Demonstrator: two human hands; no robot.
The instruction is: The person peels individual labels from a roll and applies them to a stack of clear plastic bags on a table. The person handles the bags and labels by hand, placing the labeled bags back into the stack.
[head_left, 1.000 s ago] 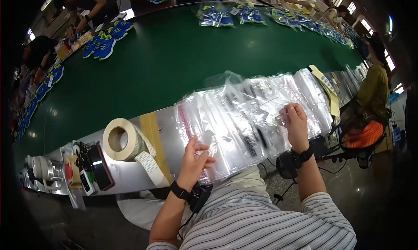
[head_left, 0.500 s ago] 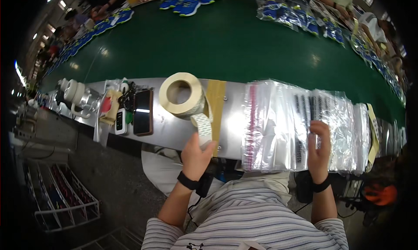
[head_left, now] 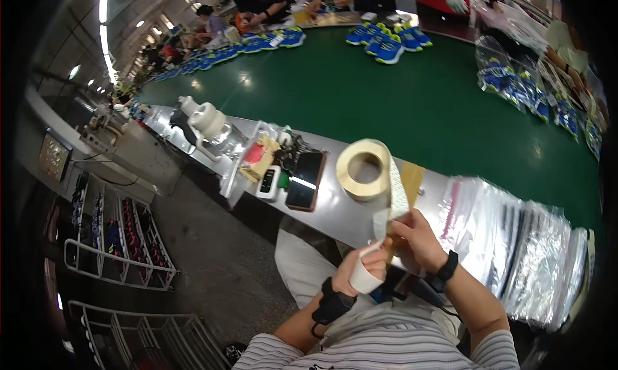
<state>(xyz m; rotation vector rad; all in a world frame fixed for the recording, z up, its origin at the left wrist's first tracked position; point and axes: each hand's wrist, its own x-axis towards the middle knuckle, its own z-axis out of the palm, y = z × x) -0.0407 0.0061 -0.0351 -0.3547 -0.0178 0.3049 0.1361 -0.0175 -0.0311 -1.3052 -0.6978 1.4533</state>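
Observation:
A large roll of label stickers [head_left: 347, 171] stands on the metal table edge, and a strip of printed labels [head_left: 399, 193] runs from it toward me. My right hand [head_left: 420, 242] pinches this strip close below the roll. Beside it, my left hand [head_left: 368, 264] is closed on the strip's end, with a white length of backing paper [head_left: 365, 281] bent around its fingers. The two hands nearly touch, so the fingertips partly hide each other. To the right lies a row of overlapping clear plastic bags [head_left: 490, 231].
Left of the roll are a phone [head_left: 305, 182], a small white device [head_left: 268, 183] and a white-lidded bottle [head_left: 209, 120]. A green conveyor belt [head_left: 309, 90] carries blue shoes [head_left: 389, 47], some bagged. Co-workers sit opposite. Metal racks [head_left: 122, 267] stand on the floor at left.
My right hand has left the plastic bags and come over to the label strip. My left hand has drawn the strip toward me. The view has turned left.

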